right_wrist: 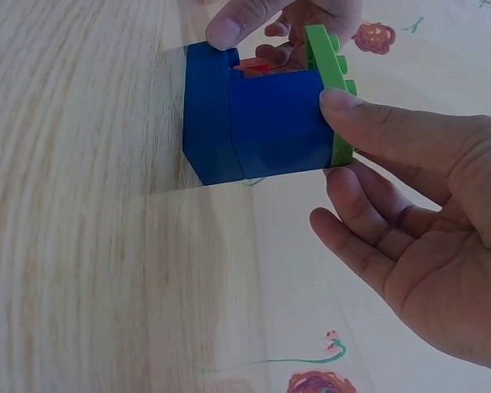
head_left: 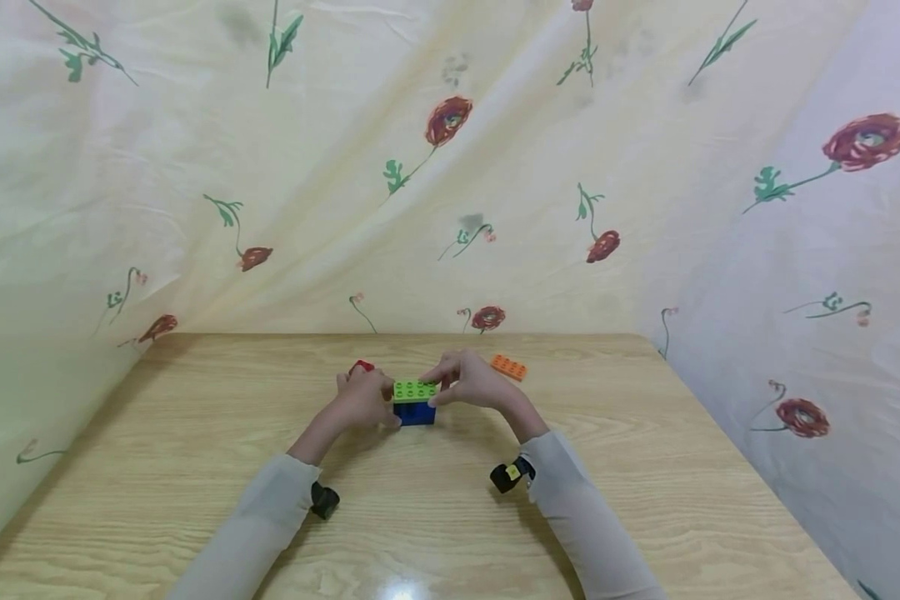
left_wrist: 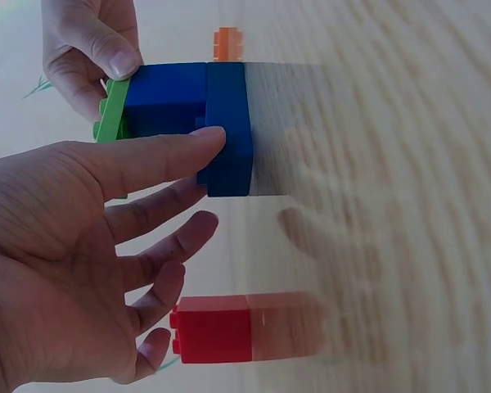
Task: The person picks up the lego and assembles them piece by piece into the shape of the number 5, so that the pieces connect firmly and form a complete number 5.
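A small stack of toy building bricks stands on the wooden table. Its bottom is a dark blue brick [left_wrist: 231, 139]. A second blue brick [right_wrist: 280, 119] sits on the right part of that base, and a lime green studded plate [head_left: 414, 390] lies across the top, overhanging a gap on the left. My left hand [head_left: 365, 400] holds the left end of the base between thumb and index finger; its other fingers are spread loosely. With my right hand [head_left: 471, 380] I pinch the right end of the green plate, thumb at its joint with the upper blue brick.
Behind my left hand is a red brick [left_wrist: 215, 330] on the table. An orange studded plate [head_left: 508, 367] lies to the right beyond my right hand. Flowered cloth [head_left: 330, 167] hangs along the table's back edge and sides.
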A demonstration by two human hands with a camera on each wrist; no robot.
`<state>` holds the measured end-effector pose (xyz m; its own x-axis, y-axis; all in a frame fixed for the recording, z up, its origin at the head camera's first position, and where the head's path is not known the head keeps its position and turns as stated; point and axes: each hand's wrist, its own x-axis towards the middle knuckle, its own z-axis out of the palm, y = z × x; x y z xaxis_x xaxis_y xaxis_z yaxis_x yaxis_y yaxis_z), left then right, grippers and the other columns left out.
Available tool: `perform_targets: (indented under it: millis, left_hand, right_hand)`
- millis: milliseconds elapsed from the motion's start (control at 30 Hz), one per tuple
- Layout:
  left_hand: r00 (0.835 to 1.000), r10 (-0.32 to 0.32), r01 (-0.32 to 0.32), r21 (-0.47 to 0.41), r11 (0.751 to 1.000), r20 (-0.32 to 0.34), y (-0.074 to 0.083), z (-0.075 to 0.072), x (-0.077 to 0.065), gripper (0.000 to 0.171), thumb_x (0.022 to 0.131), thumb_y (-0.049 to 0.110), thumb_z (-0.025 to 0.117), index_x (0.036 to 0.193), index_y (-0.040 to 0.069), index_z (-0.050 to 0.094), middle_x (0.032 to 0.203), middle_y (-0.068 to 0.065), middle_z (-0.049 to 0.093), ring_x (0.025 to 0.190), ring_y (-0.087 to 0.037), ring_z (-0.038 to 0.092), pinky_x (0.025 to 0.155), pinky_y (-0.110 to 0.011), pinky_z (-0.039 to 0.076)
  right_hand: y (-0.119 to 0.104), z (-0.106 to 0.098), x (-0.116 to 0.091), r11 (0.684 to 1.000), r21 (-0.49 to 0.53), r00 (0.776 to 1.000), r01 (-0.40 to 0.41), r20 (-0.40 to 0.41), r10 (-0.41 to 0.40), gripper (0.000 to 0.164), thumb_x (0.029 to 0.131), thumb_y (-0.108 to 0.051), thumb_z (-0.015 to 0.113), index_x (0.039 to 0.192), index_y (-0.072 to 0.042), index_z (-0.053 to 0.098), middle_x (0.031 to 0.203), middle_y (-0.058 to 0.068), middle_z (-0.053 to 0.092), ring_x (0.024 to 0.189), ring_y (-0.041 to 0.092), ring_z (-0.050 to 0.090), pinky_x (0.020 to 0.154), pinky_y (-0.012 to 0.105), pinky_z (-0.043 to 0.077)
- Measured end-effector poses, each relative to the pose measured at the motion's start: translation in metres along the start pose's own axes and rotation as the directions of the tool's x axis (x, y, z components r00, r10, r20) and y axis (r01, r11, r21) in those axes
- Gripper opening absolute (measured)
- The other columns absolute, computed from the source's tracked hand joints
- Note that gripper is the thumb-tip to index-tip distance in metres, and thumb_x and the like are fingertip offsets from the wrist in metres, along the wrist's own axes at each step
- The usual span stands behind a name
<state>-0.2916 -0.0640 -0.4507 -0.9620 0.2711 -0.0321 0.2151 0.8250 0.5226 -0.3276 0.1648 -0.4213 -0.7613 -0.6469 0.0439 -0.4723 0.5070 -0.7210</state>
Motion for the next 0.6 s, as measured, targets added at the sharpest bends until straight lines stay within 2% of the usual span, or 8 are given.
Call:
perform_targets:
  millis: [233, 467, 600]
  left_hand:
    - [0.999, 0.048, -0.049, -0.053, 0.997, -0.019, -0.005, -0.014, -0.004, 0.031, 0.077, 0.019, 0.088, 0.105, 0.010, 0.076, 0.102, -0.004, 0.067, 0.107, -0.031, 0.047, 0.091, -0.050, 0.023]
    - [0.990, 0.111, -0.118, -0.087, 0.989, -0.087, -0.016, -0.031, -0.006, 0.033, 0.082, 0.019, 0.084, 0.113, 0.010, 0.075, 0.105, -0.011, 0.071, 0.103, -0.028, 0.055, 0.097, -0.061, 0.025]
    - [0.985, 0.094, -0.112, -0.123, 0.986, -0.145, -0.022, -0.039, -0.007, 0.035, 0.085, 0.018, 0.082, 0.118, 0.009, 0.073, 0.115, -0.014, 0.070, 0.113, -0.036, 0.056, 0.101, -0.063, 0.030]
  right_hand:
    - [0.001, 0.000, 0.001, 1.000, -0.010, 1.000, -0.017, 0.002, 0.017, 0.034, 0.084, -0.007, 0.082, 0.118, -0.010, 0.077, 0.096, 0.006, 0.067, 0.082, 0.015, 0.063, 0.072, 0.027, 0.049]
    - [0.002, 0.000, 0.001, 1.000, 0.000, 1.000, 0.010, 0.005, -0.010, 0.034, 0.085, -0.008, 0.082, 0.118, -0.008, 0.077, 0.097, 0.009, 0.067, 0.082, 0.015, 0.064, 0.070, 0.026, 0.049]
    - [0.002, -0.001, 0.000, 1.000, 0.001, 1.000, 0.014, 0.006, -0.014, 0.034, 0.085, -0.009, 0.082, 0.118, -0.008, 0.077, 0.097, 0.009, 0.067, 0.082, 0.015, 0.065, 0.070, 0.025, 0.049]
